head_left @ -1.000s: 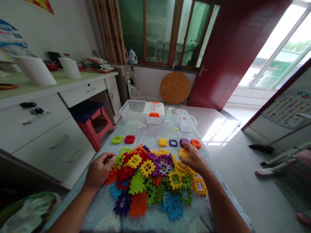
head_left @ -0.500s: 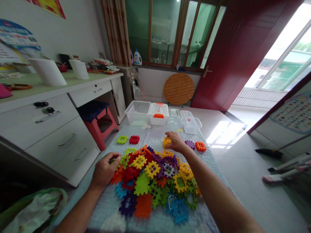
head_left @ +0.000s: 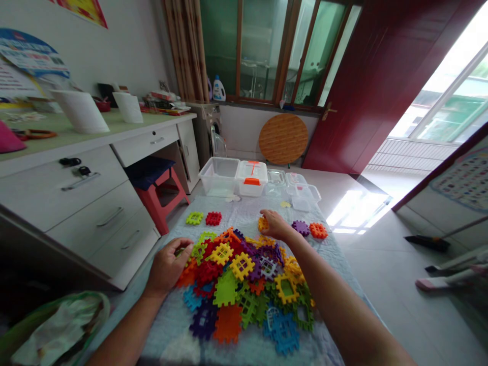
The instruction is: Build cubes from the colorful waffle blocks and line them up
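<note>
A heap of notched plastic building tiles in several colours lies on the blue cloth. Beyond the heap, my right hand has its fingers closed on a yellow building tile at the cloth's surface, partly covering it. My left hand rests at the heap's left edge with curled fingers, beside lime tiles; a bit of green shows by the thumb, but what the fingers hold is hidden. A lime tile, a red tile, a purple tile and an orange tile lie apart in a row.
At the table's far end stand a clear open bin, a lidded box with orange latches and smaller clear containers. A red stool and a white desk are on the left. A waste bin sits lower left.
The whole view has shifted slightly, with things appearing a little further right. Both hands stay at the same places relative to the tiles, the right one still on the yellow tile.
</note>
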The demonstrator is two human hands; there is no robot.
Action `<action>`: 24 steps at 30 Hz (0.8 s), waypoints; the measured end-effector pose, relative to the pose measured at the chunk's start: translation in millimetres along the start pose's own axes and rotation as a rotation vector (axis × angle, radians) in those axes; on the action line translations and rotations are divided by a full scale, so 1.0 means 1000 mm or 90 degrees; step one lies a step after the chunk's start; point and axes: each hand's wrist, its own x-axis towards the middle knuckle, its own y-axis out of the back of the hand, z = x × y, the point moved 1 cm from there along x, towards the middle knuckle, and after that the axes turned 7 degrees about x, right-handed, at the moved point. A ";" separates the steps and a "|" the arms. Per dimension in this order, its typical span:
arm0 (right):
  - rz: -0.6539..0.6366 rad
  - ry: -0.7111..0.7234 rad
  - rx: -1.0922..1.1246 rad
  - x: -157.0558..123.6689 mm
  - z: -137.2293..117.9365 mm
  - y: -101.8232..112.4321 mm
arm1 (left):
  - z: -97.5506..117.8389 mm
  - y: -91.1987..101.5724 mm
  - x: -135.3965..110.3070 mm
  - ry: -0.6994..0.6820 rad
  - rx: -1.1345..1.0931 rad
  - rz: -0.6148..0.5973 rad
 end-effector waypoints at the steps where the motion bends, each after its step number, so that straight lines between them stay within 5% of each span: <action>1: -0.001 -0.002 -0.002 0.000 0.000 0.000 | 0.000 0.000 0.000 0.002 0.000 0.001; 19: -0.010 -0.016 0.013 0.007 0.001 0.001 | -0.003 0.000 -0.001 -0.011 0.013 -0.002; 24: 0.079 0.001 0.068 -0.006 0.017 0.031 | -0.002 -0.001 -0.001 0.003 0.014 -0.006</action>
